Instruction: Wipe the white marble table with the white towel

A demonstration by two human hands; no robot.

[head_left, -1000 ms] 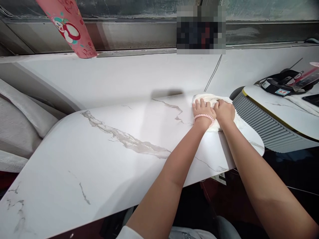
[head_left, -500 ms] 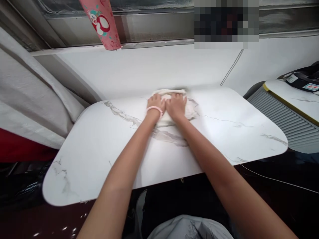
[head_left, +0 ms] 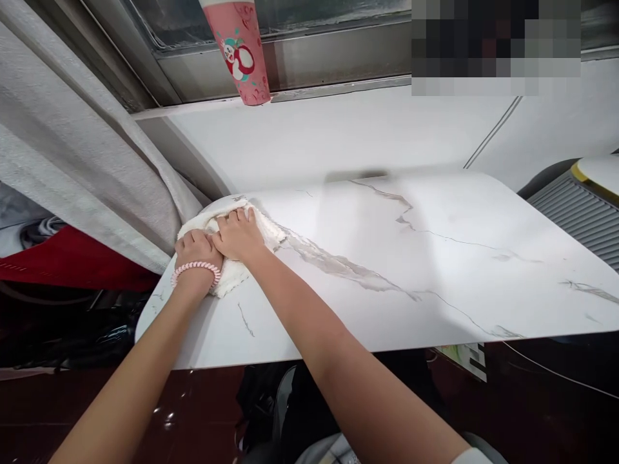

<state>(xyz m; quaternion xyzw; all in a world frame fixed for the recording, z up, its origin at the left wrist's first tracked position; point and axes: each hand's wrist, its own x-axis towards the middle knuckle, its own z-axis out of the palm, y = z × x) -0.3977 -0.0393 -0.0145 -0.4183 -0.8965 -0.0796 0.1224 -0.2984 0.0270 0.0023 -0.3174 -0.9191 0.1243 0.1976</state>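
Note:
A white cloth [head_left: 268, 233] lies spread and rumpled on the far left corner of a white marble-patterned table [head_left: 367, 309]. My left hand [head_left: 198, 250], with a pink coiled band at its wrist, presses on the cloth's left part, fingers curled over it. Beside it, my right hand [head_left: 238, 233] bears down on the middle of the cloth, its fingers bent into the fabric. The two hands touch or nearly touch at the thumbs. Part of the cloth is hidden beneath them.
A pink patterned cup [head_left: 244, 61] stands on the window ledge behind the table. Grey curtain [head_left: 120, 148] hangs close to the table's left end, above red fabric [head_left: 82, 261]. At the right is a ribbed grey unit [head_left: 570, 200]. A thin white cable [head_left: 556, 367] runs below the table.
Both hands have slid the cloth from the table's back middle to its far left corner. The view has shifted as well, so the cup appears further right.

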